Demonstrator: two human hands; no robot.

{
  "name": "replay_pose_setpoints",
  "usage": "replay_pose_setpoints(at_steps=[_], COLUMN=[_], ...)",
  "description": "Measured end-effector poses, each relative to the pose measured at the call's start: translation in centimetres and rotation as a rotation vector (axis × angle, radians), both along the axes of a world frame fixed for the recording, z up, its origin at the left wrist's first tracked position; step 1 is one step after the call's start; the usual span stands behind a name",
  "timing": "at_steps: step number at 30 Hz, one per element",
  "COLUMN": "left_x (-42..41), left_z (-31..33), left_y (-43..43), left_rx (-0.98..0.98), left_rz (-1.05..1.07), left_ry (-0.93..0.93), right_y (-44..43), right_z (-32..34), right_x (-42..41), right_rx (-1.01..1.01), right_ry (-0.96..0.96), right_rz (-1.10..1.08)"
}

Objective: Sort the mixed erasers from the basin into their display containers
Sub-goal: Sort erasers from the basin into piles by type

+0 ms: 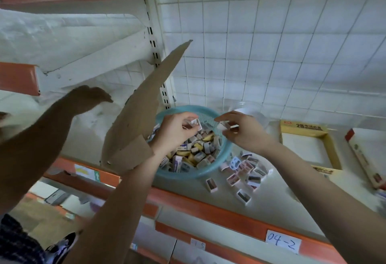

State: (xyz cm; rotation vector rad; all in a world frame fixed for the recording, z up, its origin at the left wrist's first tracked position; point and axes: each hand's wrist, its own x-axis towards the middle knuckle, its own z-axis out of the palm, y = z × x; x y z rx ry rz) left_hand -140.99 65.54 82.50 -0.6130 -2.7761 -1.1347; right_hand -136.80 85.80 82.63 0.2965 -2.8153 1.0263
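A light blue basin (pixel 226 153) stands on the shelf, filled with several small boxed erasers (pixel 194 151). My left hand (pixel 175 132) hovers over the basin and pinches a small white eraser (pixel 195 122). My right hand (pixel 244 132) is just right of it, above the basin's rim, and pinches another white eraser (pixel 223 126). Several loose erasers (pixel 244 169) lie on the shelf to the right of the basin. A yellow cardboard display box (pixel 332 153) sits open at the right, its inside showing white.
A torn cardboard sheet (pixel 142 117) leans upright left of the basin. Another person's arm (pixel 41 130) reaches in at the left. A clear plastic jar (pixel 250 111) stands behind the basin. A second box (pixel 365 159) lies at the far right. An orange shelf edge (pixel 229 211) runs along the front.
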Motion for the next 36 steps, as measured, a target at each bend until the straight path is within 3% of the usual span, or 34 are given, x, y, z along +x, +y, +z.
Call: replay_pose_setpoints(at_steps=[7, 12, 15, 17, 21, 27, 36], left_x=[1.7, 4.5, 5.2, 5.2, 5.0, 4.9, 3.3], left_z=[0.5, -0.2, -1.8, -2.4, -2.2, -2.2, -0.3], left_y=[3.5, 6.7, 8.2, 8.4, 7.5, 5.6, 0.5], left_rx=[0.0, -0.156, -0.362, -0.332, -0.117, -0.115, -0.217], left_rz=[-0.146, -0.397, -0.462, -0.467, -0.407, -0.302, -0.065], left_ry=[-0.042, -0.045, 0.132, 0.197, 0.17, 0.145, 0.026], right_y=[4.1, 6.2, 7.1, 7.7, 7.7, 5.0, 0.6], right_z=[-0.3, -1.4, -2.3, -2.5, -2.2, -1.8, -1.1], right_x=[4.1, 7.1, 8.0, 8.3, 8.0, 6.5, 3.1], right_rx=[-0.077, -0.066, -0.046, -0.05, -0.068, -0.138, -0.106], right_ry=[-0.016, -0.15, -0.268, -0.262, -0.171, 0.048, 0.045], right_rz=[-0.113, -0.145, -0.092, -0.109, -0.124, -0.107, 0.058])
